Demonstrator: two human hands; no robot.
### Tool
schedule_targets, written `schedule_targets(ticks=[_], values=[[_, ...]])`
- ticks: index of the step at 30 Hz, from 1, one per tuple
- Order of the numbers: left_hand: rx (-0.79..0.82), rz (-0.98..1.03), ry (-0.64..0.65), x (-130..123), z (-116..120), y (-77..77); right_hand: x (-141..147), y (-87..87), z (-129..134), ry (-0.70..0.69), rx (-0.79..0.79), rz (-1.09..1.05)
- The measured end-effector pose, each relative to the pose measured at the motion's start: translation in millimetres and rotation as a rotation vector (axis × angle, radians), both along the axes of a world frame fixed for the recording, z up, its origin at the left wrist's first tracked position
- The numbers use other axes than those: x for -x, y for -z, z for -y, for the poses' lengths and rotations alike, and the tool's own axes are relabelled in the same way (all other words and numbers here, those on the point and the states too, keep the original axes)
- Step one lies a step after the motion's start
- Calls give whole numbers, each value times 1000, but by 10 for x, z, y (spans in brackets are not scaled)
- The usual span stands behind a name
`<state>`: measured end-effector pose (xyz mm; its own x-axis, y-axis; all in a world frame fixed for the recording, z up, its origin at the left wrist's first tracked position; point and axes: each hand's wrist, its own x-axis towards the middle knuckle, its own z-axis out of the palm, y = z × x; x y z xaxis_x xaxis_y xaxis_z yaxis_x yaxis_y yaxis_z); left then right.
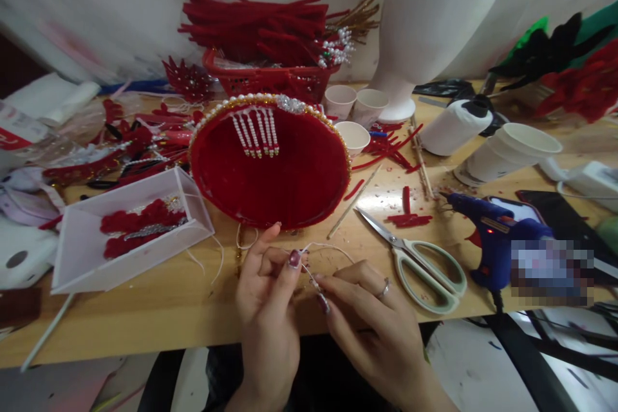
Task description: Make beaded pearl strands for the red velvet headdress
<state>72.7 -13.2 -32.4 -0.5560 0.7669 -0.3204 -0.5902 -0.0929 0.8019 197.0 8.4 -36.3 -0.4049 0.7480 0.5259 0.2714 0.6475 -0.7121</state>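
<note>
Thumb and forefinger of my left hand [270,296] pinch a thin white string [333,246], which loops over toward my right hand [371,315]. Between the right thumb and forefinger is the lower part of that string, with small beads on it that are hard to make out. Just beyond both hands a red velvet round piece [280,187] stands tilted up, edged with pearls and gold trim. Several short strands of white beads [255,132] hang across its upper part. Scissors [415,264] with pale green handles lie open to the right of my right hand.
A white box [130,232] of red trims stands left. Behind are a red basket [275,80] of fuzzy red stems, paper cups [355,135] and a white mannequin head [429,19]. A blue glue gun [497,232], its red light lit, and a thread spool [456,125] are right.
</note>
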Motion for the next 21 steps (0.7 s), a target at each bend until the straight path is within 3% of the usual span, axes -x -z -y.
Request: schedule_targets(ticks=[6,12,21], values=[[-40,-78,6,-19,36,44,6,9,-1,-7,-6,-28],[-77,-179,137,-42,97,103,-27,-21,-4,-10,27,-19],[-47,-236,219,-30,113,120,-67,-53,-36,13,86,-22]])
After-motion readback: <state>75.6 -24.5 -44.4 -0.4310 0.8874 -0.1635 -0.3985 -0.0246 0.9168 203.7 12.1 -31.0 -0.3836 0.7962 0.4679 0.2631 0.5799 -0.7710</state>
